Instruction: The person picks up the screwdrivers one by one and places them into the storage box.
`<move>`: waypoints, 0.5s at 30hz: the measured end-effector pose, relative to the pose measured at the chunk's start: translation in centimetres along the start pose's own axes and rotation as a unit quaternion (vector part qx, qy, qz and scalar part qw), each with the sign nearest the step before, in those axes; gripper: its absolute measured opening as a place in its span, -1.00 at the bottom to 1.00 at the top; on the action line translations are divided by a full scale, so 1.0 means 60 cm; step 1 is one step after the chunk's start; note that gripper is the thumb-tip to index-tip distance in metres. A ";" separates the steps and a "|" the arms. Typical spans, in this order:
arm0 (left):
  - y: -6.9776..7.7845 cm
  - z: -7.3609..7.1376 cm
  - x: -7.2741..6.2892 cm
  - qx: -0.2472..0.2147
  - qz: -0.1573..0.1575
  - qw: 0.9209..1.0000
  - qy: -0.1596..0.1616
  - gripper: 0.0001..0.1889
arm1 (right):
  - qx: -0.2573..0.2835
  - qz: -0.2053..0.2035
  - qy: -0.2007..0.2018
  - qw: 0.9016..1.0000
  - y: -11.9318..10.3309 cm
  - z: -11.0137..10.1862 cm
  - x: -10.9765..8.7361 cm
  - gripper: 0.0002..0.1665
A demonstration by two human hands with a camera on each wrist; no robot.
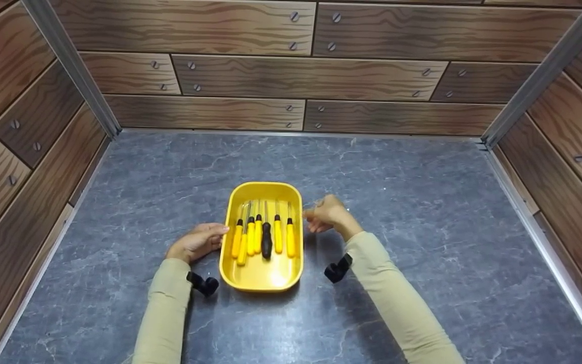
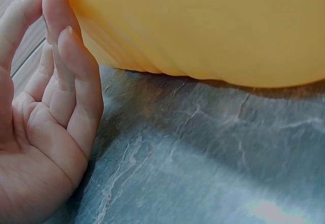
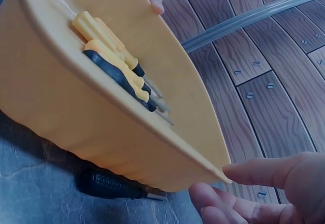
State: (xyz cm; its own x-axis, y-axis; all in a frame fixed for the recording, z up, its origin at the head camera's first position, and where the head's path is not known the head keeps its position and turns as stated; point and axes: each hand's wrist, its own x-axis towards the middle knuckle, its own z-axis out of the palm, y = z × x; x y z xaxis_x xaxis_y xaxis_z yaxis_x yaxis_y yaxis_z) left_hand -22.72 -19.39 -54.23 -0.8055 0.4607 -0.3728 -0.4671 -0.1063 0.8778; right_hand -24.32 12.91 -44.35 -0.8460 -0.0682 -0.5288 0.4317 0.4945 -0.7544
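A yellow plastic tray [image 1: 265,278] stands between the hands, holding several screwdrivers: mostly yellow-handled ones [image 1: 278,235] and one black-handled one [image 1: 267,242]. My left hand [image 1: 200,242] holds the tray's left rim, thumb tip over the edge and fingers against the outer wall. On the opposite side, my right hand [image 1: 329,215] has its bent fingers at the right rim. Thumb and fingers bracket that rim in the right wrist view; firm contact is hard to judge. There, another black-handled screwdriver [image 3: 109,184] lies on the surface below the tray's wall, hidden in the head view.
A dark grey marbled surface [image 1: 397,177] extends around the tray. Wood-patterned panels [image 1: 250,76] with metal corner rails [image 1: 513,101] enclose it at the back and both sides. Black wrist mounts [image 1: 339,268] sit on the beige sleeves [image 1: 387,283].
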 end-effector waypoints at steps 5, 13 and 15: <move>-0.002 -0.001 -0.001 0.003 0.003 1.000 -0.007 -0.89 | 0.007 0.003 -0.003 1.000 0.006 0.000 0.003 -0.76; -0.001 0.000 -0.002 0.002 0.007 1.000 -0.013 -0.89 | 0.004 0.018 -0.002 1.000 0.022 0.001 0.015 -0.81; -0.001 0.000 -0.002 0.003 0.007 1.000 -0.012 -0.89 | 0.003 0.023 -0.002 1.000 0.025 0.000 0.017 -0.81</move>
State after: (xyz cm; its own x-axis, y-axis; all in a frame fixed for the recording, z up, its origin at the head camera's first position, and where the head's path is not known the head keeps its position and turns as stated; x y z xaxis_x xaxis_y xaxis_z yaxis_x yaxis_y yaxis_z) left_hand -22.63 -19.43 -54.22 -0.8026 0.4807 -0.3533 -0.4535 -0.1068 0.8848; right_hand -24.52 13.56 -46.03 -0.8237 -0.0486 -0.5650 0.4724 0.4923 -0.7311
